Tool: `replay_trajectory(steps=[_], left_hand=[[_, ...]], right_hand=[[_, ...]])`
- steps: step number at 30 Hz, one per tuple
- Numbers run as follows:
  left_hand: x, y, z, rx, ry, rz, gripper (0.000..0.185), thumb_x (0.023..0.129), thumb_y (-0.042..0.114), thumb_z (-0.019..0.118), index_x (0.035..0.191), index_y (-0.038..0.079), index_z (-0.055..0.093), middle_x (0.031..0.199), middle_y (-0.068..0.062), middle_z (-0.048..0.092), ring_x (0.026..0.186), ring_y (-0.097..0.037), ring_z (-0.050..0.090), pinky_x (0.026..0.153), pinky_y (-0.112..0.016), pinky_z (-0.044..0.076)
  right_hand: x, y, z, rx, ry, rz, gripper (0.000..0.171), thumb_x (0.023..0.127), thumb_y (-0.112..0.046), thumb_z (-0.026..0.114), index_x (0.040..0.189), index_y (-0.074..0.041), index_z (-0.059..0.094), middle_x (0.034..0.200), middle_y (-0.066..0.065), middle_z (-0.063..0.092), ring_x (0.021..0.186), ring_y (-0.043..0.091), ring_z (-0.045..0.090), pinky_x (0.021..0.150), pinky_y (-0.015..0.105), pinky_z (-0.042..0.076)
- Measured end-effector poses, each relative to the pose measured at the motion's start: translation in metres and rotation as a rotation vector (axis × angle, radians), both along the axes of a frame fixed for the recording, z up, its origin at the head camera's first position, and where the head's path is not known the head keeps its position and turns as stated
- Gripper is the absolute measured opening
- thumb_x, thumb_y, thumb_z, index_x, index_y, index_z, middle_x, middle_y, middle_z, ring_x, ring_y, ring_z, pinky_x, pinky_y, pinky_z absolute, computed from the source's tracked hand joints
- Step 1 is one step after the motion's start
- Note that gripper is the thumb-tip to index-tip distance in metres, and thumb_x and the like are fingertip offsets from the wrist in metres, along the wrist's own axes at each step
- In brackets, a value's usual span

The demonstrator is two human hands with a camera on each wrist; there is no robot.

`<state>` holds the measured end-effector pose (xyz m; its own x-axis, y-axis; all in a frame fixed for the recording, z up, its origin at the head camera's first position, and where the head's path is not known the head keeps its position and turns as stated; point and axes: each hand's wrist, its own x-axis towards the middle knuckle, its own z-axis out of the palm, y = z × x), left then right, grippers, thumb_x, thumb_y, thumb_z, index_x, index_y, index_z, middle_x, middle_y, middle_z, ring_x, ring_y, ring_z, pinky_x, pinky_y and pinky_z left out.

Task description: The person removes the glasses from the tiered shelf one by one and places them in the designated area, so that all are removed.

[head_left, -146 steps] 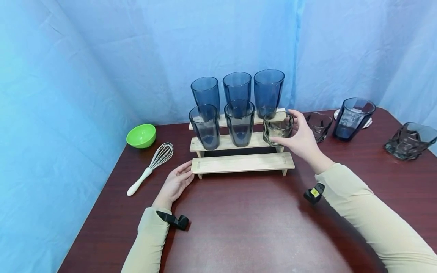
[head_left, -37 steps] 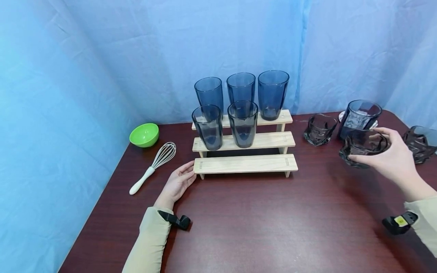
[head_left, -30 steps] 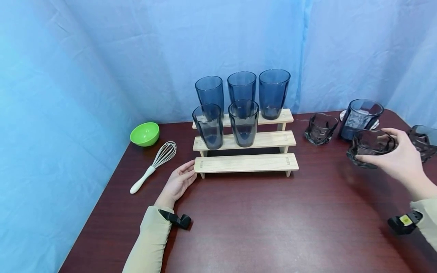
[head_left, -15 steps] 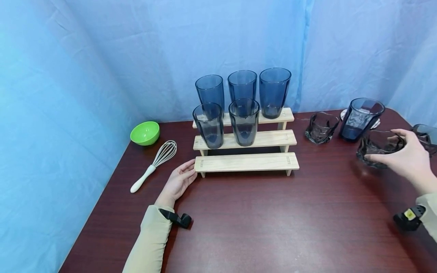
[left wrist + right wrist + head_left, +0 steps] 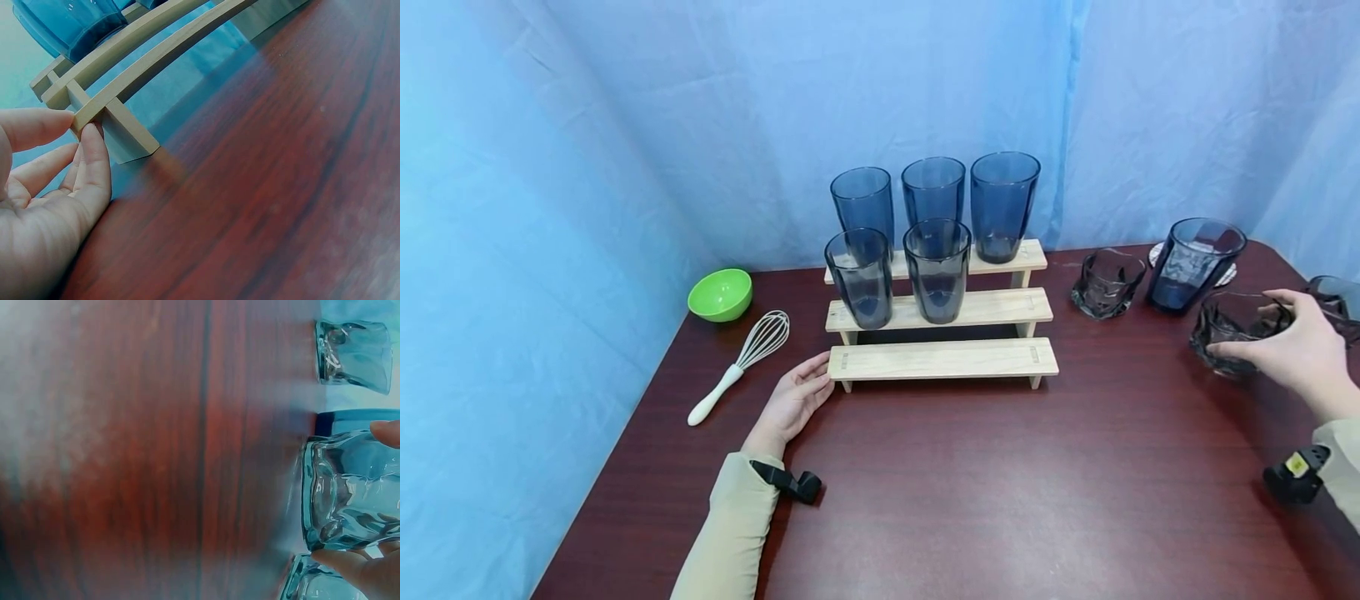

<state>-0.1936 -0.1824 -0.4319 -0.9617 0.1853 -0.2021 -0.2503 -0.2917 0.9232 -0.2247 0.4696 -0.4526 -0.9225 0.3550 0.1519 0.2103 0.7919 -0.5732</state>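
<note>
A short, wavy-sided tumbler of dark translucent glass (image 5: 1225,327) is gripped at its sides between the thumb and fingers of the right hand (image 5: 1303,354), at the right of the dark reddish-brown wooden table (image 5: 970,492). The tumbler is held to the left of the right palm, its axis near upright; whether its base is supported by the table cannot be determined. A tall, tapered, dark-blue glass (image 5: 1193,271) is noted behind it. Well apart, the left end of the lowest pale wooden shelf (image 5: 943,358) is pinched by the left hand (image 5: 792,402).
</note>
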Motion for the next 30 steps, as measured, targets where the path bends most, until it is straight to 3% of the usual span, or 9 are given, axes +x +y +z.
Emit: replay_trajectory(steps=[6, 13, 23, 30], left_hand=[[0.0001, 0.0004, -0.0006, -0.019, -0.005, 0.000, 0.055, 0.096, -0.008, 0.040, 0.148, -0.002, 0.024, 0.138, -0.014, 0.037, 0.094, -0.001, 0.059, 0.081, -0.015, 0.048], [-0.0003, 0.0006, -0.0006, -0.017, -0.004, 0.004, 0.055, 0.096, -0.009, 0.040, 0.148, -0.002, 0.024, 0.138, -0.015, 0.038, 0.093, -0.001, 0.059, 0.080, -0.015, 0.048], [-0.0018, 0.0001, 0.0010, -0.008, 0.003, 0.004, 0.055, 0.095, -0.009, 0.039, 0.148, -0.003, 0.024, 0.129, -0.009, 0.044, 0.092, -0.001, 0.059, 0.080, -0.015, 0.049], [-0.0013, 0.0000, -0.0010, -0.018, 0.000, 0.001, 0.055, 0.096, -0.008, 0.040, 0.148, -0.002, 0.023, 0.141, -0.017, 0.035, 0.093, -0.001, 0.059, 0.080, -0.014, 0.048]], right_hand=[[-0.0040, 0.0057, -0.0052, -0.037, -0.015, -0.038, 0.111, 0.073, -0.054, 0.072, 0.151, -0.005, 0.009, 0.140, 0.033, 0.032, 0.122, 0.050, 0.032, 0.092, 0.067, 0.032], [-0.0058, 0.0053, -0.0036, -0.085, -0.043, -0.117, 0.113, 0.073, -0.059, 0.068, 0.151, -0.005, 0.007, 0.146, 0.033, 0.026, 0.125, 0.050, 0.030, 0.098, 0.067, 0.029], [-0.0108, 0.0026, -0.0030, -0.070, 0.005, -0.145, 0.109, 0.076, -0.059, 0.066, 0.151, -0.005, 0.009, 0.148, 0.031, 0.021, 0.136, 0.048, 0.019, 0.106, 0.066, 0.019], [-0.0083, -0.0027, -0.0006, -0.084, 0.003, -0.154, 0.110, 0.075, -0.058, 0.066, 0.151, -0.004, 0.009, 0.151, 0.029, 0.018, 0.137, 0.048, 0.019, 0.105, 0.066, 0.020]])
